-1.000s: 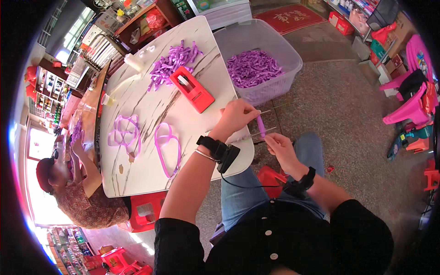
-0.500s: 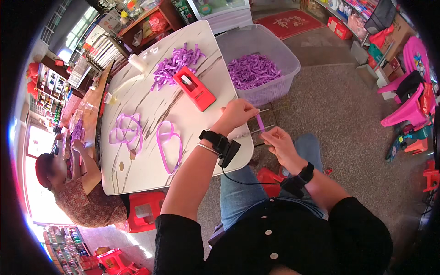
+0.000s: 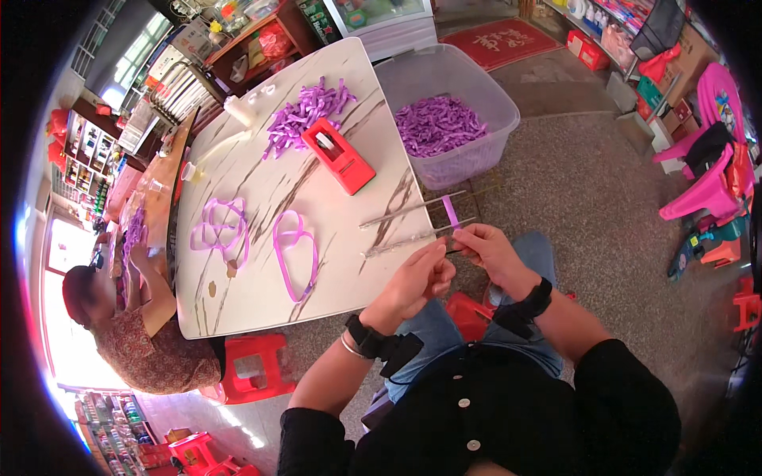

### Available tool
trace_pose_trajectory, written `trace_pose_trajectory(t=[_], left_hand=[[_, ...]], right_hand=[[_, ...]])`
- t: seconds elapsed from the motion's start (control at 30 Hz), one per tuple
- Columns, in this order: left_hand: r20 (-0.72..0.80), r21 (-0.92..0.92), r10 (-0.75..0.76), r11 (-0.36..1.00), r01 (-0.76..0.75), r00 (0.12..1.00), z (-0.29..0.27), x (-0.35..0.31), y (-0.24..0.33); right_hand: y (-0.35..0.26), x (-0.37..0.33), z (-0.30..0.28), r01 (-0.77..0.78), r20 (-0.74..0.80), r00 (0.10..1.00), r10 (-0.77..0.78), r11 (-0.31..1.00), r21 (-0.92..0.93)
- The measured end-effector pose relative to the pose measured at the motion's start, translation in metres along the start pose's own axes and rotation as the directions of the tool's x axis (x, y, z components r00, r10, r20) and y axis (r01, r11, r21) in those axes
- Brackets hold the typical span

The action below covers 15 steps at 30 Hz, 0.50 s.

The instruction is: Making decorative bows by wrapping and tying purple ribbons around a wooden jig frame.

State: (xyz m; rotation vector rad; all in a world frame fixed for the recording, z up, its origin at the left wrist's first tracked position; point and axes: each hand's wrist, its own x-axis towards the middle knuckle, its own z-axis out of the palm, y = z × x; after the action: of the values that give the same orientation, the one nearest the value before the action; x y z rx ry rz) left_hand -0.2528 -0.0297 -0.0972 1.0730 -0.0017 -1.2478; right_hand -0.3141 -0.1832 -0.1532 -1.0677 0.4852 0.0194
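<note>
Two thin metal rods (image 3: 413, 209) stick out past the table's right edge. A short purple ribbon (image 3: 450, 209) spans them near their outer ends. My right hand (image 3: 494, 252) is closed, its thumb and fingers pinching at the ribbon's near end by the lower rod. Just left of it, my left hand (image 3: 417, 279) has its fingers curled together close below the lower rod; what they hold, if anything, is hidden. On the white marbled table (image 3: 333, 190) lie two loops of lilac ribbon (image 3: 295, 255), a red tape dispenser (image 3: 340, 157) and a pile of folded purple ribbon pieces (image 3: 305, 115).
A clear plastic bin (image 3: 496, 87) holding many purple pieces stands against the table's right side. A person (image 3: 151, 333) sits at the left beside another table. Red stools (image 3: 254, 369) stand near them and one is under my legs. A pink chair (image 3: 706, 186) is at right.
My left hand has come down and back from the upper rod to below the lower one, uncovering both rods. The right hand stays at the ribbon's near end.
</note>
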Motion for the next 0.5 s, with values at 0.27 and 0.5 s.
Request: trace_pose_trajectory(t=[0.27, 0.5], left_hand=[[0.275, -0.471, 0.002, 0.872, 0.133, 0.961, -0.006, 0.028, -0.005], [0.367, -0.53, 0.068, 0.835, 0.148, 0.928, -0.012, 0.029, -0.003]], right_hand=[[-0.005, -0.001, 0.001, -0.008, 0.019, 1.0, 0.008, 1.0, -0.005], [-0.043, -0.003, -0.011, -0.077, 0.084, 0.991, 0.101, 0.965, -0.251]])
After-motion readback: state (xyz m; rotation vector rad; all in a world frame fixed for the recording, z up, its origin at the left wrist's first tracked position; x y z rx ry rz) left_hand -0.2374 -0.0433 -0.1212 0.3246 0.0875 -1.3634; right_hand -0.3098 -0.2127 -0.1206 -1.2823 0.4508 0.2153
